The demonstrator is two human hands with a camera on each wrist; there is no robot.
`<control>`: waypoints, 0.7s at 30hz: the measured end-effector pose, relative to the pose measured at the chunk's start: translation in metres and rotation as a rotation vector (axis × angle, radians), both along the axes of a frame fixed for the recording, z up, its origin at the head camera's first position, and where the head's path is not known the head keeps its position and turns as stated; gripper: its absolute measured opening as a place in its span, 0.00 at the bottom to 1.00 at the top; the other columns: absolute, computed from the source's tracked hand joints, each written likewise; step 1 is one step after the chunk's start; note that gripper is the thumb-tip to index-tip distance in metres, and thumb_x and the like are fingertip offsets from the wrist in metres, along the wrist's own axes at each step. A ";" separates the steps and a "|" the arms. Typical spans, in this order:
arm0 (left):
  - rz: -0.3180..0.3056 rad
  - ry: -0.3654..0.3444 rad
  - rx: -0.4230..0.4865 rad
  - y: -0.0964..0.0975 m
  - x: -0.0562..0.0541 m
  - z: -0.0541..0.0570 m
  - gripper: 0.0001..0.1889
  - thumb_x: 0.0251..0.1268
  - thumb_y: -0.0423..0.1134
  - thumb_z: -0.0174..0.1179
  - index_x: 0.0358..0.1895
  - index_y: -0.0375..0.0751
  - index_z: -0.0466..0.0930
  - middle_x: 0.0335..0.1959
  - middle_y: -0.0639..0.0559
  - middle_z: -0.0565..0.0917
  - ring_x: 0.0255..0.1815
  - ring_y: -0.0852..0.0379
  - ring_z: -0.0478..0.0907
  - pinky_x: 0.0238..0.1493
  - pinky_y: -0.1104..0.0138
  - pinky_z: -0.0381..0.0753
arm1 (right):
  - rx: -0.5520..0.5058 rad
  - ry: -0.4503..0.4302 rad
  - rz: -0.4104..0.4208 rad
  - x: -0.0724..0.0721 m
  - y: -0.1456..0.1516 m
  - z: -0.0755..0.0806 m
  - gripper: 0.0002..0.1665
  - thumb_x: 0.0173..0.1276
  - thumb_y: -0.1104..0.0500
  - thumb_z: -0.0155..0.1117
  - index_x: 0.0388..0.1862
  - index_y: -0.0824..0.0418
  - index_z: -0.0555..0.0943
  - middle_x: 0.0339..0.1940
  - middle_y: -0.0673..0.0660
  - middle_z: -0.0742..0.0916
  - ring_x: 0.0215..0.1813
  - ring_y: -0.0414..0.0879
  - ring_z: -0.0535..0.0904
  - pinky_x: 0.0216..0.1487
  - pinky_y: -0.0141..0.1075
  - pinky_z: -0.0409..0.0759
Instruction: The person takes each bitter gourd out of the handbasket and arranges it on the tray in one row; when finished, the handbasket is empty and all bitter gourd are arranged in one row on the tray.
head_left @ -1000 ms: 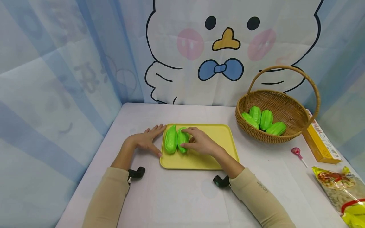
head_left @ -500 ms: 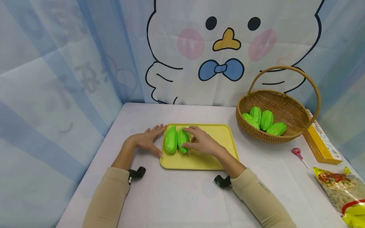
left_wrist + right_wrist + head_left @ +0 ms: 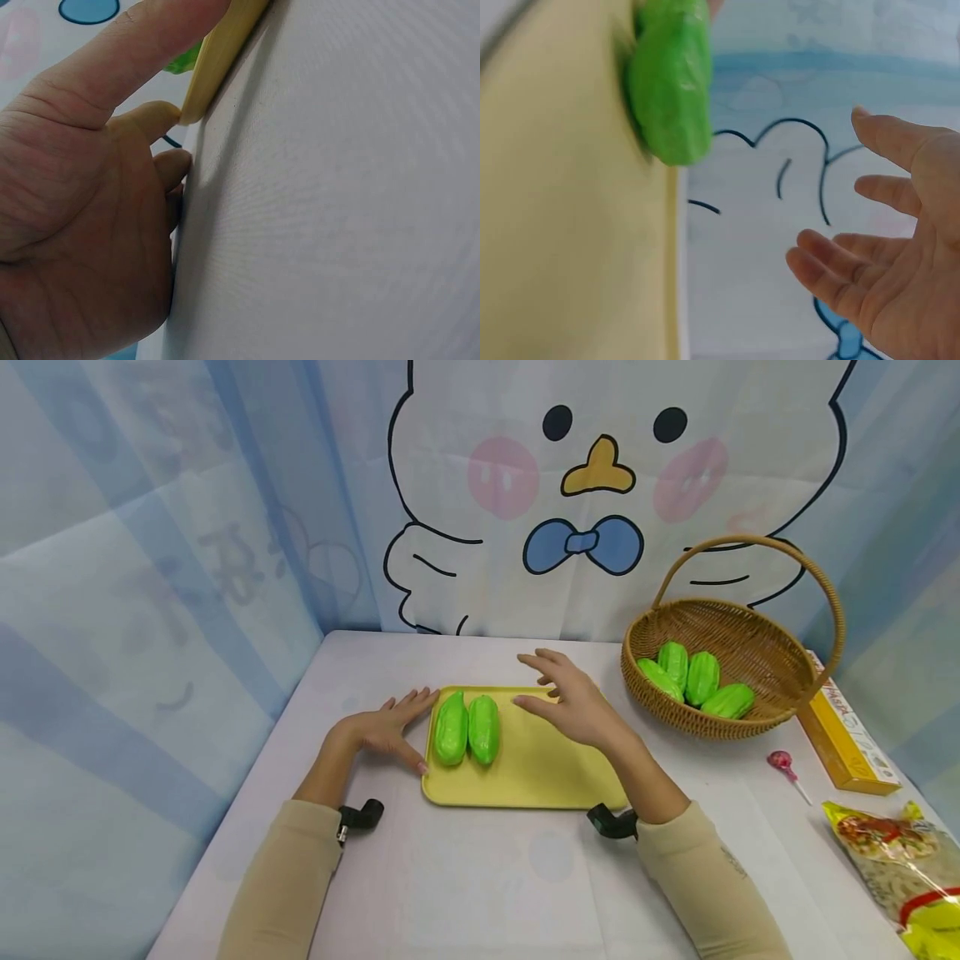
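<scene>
Two shiny green toy gourds, a left one (image 3: pixel 451 729) and a right one (image 3: pixel 483 731), lie side by side on the left part of the yellow tray (image 3: pixel 551 777). My left hand (image 3: pixel 382 731) rests on the table with spread fingers, thumb and a fingertip touching the tray's left edge; the left wrist view shows them against the tray wall (image 3: pixel 225 60). Above the tray's right half, my right hand (image 3: pixel 573 702) hangs with parted fingers and holds nothing. In the right wrist view a green gourd (image 3: pixel 671 90) is apart from that hand.
At the back right stands a wicker basket (image 3: pixel 780 652) with a tall handle and several green gourds inside. Right of it lie a yellow pasta box (image 3: pixel 847 735), a lollipop (image 3: pixel 782 760) and a clear-and-yellow food bag (image 3: pixel 892 860). A cartoon curtain (image 3: pixel 577 593) hangs behind the table.
My right hand has let go of the right gourd, lifting up and to the right. That gourd now stands more upright in view beside the other. The left hand has stayed put.
</scene>
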State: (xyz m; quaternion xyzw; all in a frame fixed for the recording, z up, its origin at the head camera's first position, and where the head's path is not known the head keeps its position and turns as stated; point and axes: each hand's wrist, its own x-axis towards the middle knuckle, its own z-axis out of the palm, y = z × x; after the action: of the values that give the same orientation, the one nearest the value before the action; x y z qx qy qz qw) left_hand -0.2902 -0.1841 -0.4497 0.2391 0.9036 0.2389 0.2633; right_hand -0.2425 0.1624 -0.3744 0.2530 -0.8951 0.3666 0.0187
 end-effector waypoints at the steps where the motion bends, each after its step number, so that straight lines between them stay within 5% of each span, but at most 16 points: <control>1: 0.001 0.000 0.000 0.000 0.000 0.000 0.75 0.42 0.66 0.81 0.87 0.58 0.32 0.88 0.51 0.31 0.88 0.47 0.24 0.85 0.44 0.25 | -0.004 0.020 -0.013 0.000 0.004 0.003 0.39 0.76 0.47 0.67 0.81 0.54 0.67 0.83 0.65 0.63 0.68 0.63 0.78 0.64 0.59 0.82; 9: 0.008 0.001 -0.002 -0.001 0.004 0.002 0.75 0.41 0.65 0.81 0.87 0.58 0.32 0.88 0.51 0.31 0.88 0.47 0.25 0.85 0.44 0.26 | -0.052 0.126 -0.103 -0.001 0.036 0.026 0.37 0.76 0.51 0.68 0.80 0.57 0.69 0.82 0.66 0.66 0.68 0.65 0.77 0.64 0.60 0.80; 21: -0.014 0.019 -0.002 -0.001 0.001 0.002 0.74 0.43 0.65 0.80 0.87 0.56 0.32 0.88 0.49 0.32 0.88 0.46 0.25 0.85 0.43 0.27 | -0.135 0.136 -0.256 -0.014 0.076 0.038 0.36 0.75 0.52 0.68 0.79 0.57 0.70 0.77 0.63 0.72 0.66 0.64 0.77 0.66 0.62 0.77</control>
State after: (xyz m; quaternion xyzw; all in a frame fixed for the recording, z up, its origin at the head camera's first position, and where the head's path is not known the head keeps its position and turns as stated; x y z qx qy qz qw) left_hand -0.2896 -0.1849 -0.4481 0.2473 0.9046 0.2341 0.2564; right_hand -0.2569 0.2385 -0.3367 0.1592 -0.8901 0.4025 0.1426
